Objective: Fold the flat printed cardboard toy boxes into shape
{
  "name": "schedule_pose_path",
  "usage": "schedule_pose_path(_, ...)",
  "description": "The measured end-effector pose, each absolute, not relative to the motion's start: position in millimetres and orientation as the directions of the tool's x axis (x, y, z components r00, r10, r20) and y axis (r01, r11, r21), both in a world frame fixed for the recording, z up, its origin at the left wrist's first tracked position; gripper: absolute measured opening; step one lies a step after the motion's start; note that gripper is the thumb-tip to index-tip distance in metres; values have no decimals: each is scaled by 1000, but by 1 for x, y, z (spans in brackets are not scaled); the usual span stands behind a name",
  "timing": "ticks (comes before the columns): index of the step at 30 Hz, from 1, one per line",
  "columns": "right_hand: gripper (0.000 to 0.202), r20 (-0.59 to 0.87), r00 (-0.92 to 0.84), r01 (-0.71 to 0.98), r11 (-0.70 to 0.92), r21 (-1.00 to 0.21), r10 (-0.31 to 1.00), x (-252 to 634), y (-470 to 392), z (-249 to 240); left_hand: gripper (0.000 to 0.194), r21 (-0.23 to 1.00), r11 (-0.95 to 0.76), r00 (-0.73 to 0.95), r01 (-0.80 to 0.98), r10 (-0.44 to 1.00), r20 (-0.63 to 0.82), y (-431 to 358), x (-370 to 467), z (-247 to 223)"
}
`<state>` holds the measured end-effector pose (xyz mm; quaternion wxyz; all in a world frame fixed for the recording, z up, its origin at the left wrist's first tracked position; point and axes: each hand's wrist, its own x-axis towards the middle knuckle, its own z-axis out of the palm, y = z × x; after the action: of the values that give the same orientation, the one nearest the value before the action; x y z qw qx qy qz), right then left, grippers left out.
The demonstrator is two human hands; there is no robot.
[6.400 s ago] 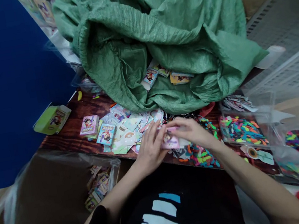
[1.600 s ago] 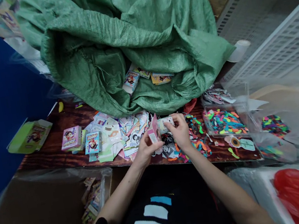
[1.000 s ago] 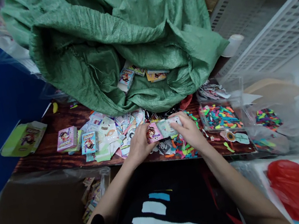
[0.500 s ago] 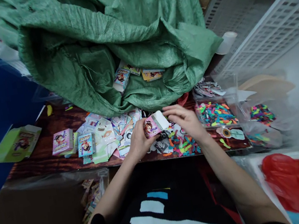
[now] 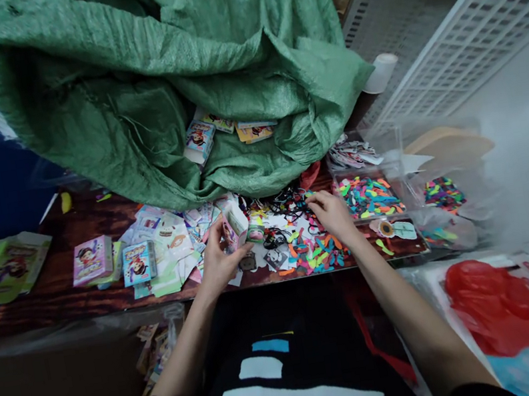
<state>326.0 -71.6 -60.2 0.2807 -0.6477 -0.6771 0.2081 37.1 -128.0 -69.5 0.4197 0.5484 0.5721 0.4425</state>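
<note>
My left hand [image 5: 220,257] is closed around a small pink cardboard box [image 5: 234,224], tilted with its white inside facing up and right. A small green-and-pink item [image 5: 255,232] is beside the box's lower edge. My right hand [image 5: 332,215] is apart from the box, thumb and fingers pinched together above the tabletop; a tiny green bit shows at the fingertips, too small to name. Below and between the hands lie bright strips like uninflated balloons [image 5: 322,252] and black cord-like loops [image 5: 276,236]. Loose printed cards and stickers [image 5: 169,234] spread left of my left hand.
A green woven sack [image 5: 219,50] with several small boxes in its mouth covers the table's back. Printed boxes [image 5: 91,259] and a blue box [image 5: 138,263] stand left. Clear trays of coloured pieces [image 5: 370,196] are right, a white perforated basket [image 5: 458,23] behind them.
The pink box has tipped more upright, its opening now facing up. My right hand has moved away from the box, and its fingers have closed into a pinch. The view has shifted right.
</note>
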Motion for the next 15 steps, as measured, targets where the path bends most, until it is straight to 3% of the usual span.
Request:
schedule_pose_path(4, 22, 134, -1, 832, 75, -550, 991, 314, -57, -60, 73, 971, 30, -26, 239, 999, -25, -135, 40, -69)
schedule_pose_path(7, 22, 142, 31, 834, 53, -549, 989, 312, -57, -61, 75, 960, 27, -27, 278, 999, -21, -140, 37, -73)
schedule_pose_path(13, 12, -88, -161, 630, 33, -776, 983, 331, -97, -64, 73, 937, -48, 47, 347, 998, 33, -142, 31, -73)
schedule_pose_path(15, 11, -139, -210, 617, 21, -787, 968, 336, -116, -63, 71, 941, -91, 99, 326, 993, 62, -142, 34, -71)
